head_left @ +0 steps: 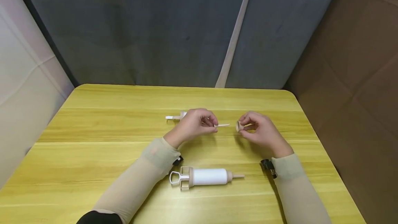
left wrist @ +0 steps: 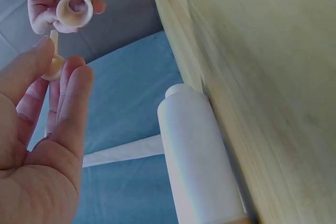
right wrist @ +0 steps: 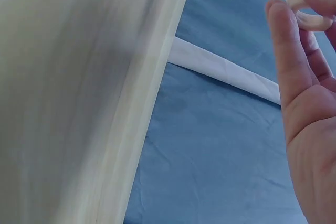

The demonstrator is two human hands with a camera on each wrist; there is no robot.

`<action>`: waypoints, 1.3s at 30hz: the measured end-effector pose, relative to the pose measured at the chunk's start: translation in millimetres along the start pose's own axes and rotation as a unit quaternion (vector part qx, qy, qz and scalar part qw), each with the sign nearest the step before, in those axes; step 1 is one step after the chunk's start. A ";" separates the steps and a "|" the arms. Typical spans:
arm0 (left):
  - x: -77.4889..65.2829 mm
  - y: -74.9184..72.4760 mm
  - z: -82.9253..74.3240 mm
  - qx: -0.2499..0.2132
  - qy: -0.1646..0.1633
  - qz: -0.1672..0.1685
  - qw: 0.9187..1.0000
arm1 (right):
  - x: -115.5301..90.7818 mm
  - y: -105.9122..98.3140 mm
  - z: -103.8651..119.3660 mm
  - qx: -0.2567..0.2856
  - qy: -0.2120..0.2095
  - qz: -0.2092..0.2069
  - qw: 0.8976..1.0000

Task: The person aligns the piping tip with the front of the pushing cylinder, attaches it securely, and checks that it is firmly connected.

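My left hand (head_left: pixel 197 123) pinches a small pale nozzle (head_left: pixel 223 125) between thumb and fingers, its thin tip pointing right. In the left wrist view the nozzle (left wrist: pixel 53 70) shows a wider round base. Across a short gap, my right hand (head_left: pixel 262 130) pinches a beige ring-shaped collar (head_left: pixel 238 126) by its rim, its opening turned toward the nozzle. The right wrist view shows this collar (right wrist: pixel 314 22) between thumb and fingertips. Behind the left hand lies a white-barrelled syringe (head_left: pixel 174 117), mostly hidden in the head view; its barrel (left wrist: pixel 197 156) has an uncapped white neck.
Nearer the front, a second white syringe (head_left: pixel 209 176) lies on its side, with a beige collar, a nozzle pointing right and a white loop handle at left. Both lie on a yellow wood-grain table (head_left: pixel 93 168). A grey curtain (head_left: pixel 140 37) hangs behind the far edge.
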State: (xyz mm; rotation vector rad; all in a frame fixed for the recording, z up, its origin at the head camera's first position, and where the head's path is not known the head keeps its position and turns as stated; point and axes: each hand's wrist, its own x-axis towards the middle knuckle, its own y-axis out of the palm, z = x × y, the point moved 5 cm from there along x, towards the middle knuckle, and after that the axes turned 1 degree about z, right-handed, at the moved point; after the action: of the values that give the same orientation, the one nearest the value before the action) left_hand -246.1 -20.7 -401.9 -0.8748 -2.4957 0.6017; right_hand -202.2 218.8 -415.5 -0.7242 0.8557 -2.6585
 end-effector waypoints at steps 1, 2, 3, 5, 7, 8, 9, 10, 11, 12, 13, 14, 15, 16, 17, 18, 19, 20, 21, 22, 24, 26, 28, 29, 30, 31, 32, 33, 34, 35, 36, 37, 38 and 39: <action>0.5 0.5 -0.1 -0.004 -0.001 0.002 1.000 | 0.3 -0.3 0.1 -0.003 0.000 0.001 1.000; 0.8 0.8 0.0 -0.005 0.000 0.003 1.000 | 0.7 -0.3 0.2 -0.003 0.002 0.003 1.000; 1.0 1.1 -0.2 -0.008 0.002 0.003 1.000 | 1.0 -0.1 0.4 -0.003 0.003 0.006 1.000; 0.9 1.8 -0.4 -0.009 0.005 0.004 1.000 | 2.0 0.7 0.9 -0.002 0.004 0.009 1.000; 0.2 2.6 -1.3 -0.007 0.007 0.007 1.000 | 2.8 1.8 1.9 0.005 0.003 0.012 1.000; -0.1 3.3 -1.8 -0.006 0.007 0.009 1.000 | 3.1 2.3 2.6 0.008 0.002 0.013 1.000; -0.5 3.8 -2.5 -0.005 0.007 0.011 1.000 | 3.4 2.6 3.3 0.010 0.002 0.014 1.000; -0.7 4.5 -3.1 -0.003 0.007 0.013 1.000 | 3.7 2.7 3.9 0.013 0.001 0.015 1.000; -0.7 5.2 -3.5 -0.002 0.007 0.014 1.000 | 4.0 2.7 4.6 0.014 0.001 0.016 1.000; -0.9 5.4 -4.2 -0.001 0.008 0.014 1.000 | 4.3 2.5 5.4 0.016 0.001 0.016 1.000; -0.8 5.7 -4.4 0.000 0.009 0.013 1.000 | 4.6 2.3 6.0 0.015 0.000 0.016 1.000; -0.6 5.8 -4.7 0.000 0.011 0.012 1.000 | 5.0 2.0 6.5 0.016 -0.001 0.015 1.000; -0.5 5.9 -4.8 0.001 0.013 0.011 1.000 | 5.2 1.9 6.8 0.016 -0.002 0.014 1.000; -0.2 6.3 -4.7 0.000 0.014 0.011 1.000 | 5.5 2.0 7.2 0.016 -0.004 0.014 1.000; 0.1 6.6 -4.6 0.000 0.017 0.012 1.000 | 5.6 2.5 7.7 0.017 -0.007 0.014 1.000; 0.4 7.1 -4.5 0.001 0.019 0.013 1.000 | 5.9 3.2 8.1 0.019 -0.011 0.016 1.000; 0.8 7.8 -4.4 0.002 0.021 0.014 1.000 | 6.2 4.3 8.7 0.022 -0.015 0.019 0.999; 1.1 8.4 -4.3 0.002 0.022 0.016 1.000 | 6.4 5.5 9.2 0.024 -0.019 0.022 0.999; 1.3 9.1 -4.6 0.002 0.024 0.018 1.000 | 6.7 6.8 9.6 0.027 -0.022 0.026 0.999; 1.6 9.8 -4.9 0.003 0.025 0.020 0.999 | 6.9 8.1 10.1 0.030 -0.027 0.030 0.999; 2.2 11.0 -5.8 0.006 0.026 0.023 0.999 | 7.6 10.1 11.4 0.036 -0.029 0.036 0.998; 3.1 12.1 -6.9 0.009 0.025 0.026 0.999 | 7.7 11.1 11.8 0.040 -0.026 0.040 0.998; 4.0 13.3 -8.1 0.014 0.024 0.028 0.999 | 7.5 11.4 12.5 0.043 -0.022 0.042 0.998; 4.3 13.8 -8.4 0.016 0.024 0.029 0.999 | 7.2 11.5 12.7 0.045 -0.018 0.043 0.998; 4.4 14.2 -8.6 0.019 0.023 0.029 0.999 | 7.0 11.8 13.1 0.045 -0.017 0.044 0.998; 4.5 14.6 -8.8 0.020 0.022 0.030 0.999 | 6.7 12.0 12.9 0.045 -0.015 0.044 0.998; 4.4 14.9 -8.8 0.022 0.022 0.030 0.999 | 6.4 12.3 13.1 0.046 -0.014 0.044 0.998; 4.4 15.2 -8.9 0.024 0.021 0.030 0.999 | 5.9 12.9 12.9 0.046 -0.015 0.045 0.998; 4.3 15.4 -8.9 0.025 0.020 0.030 0.999 | 5.7 13.2 12.9 0.046 -0.015 0.046 0.998; 4.2 15.7 -8.9 0.026 0.020 0.031 0.999 | 5.4 13.4 12.8 0.045 -0.015 0.046 0.998; 4.1 15.9 -9.2 0.026 0.020 0.031 0.999 | 5.3 13.5 13.0 0.043 -0.015 0.046 0.998; 4.0 16.1 -9.6 0.026 0.020 0.032 0.999 | 5.2 13.7 13.2 0.043 -0.016 0.047 0.998; 4.1 16.4 -10.1 0.028 0.021 0.033 0.999 | 5.1 13.6 13.8 0.042 -0.018 0.048 0.998; 4.1 16.6 -10.9 0.027 0.022 0.033 0.999 | 5.1 13.4 14.6 0.040 -0.020 0.048 0.998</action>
State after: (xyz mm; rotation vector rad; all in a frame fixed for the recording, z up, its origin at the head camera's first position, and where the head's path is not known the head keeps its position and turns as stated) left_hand -235.5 -3.5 -400.8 -0.9436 -2.4065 0.6622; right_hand -197.6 199.3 -411.4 -0.6979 0.7504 -2.5680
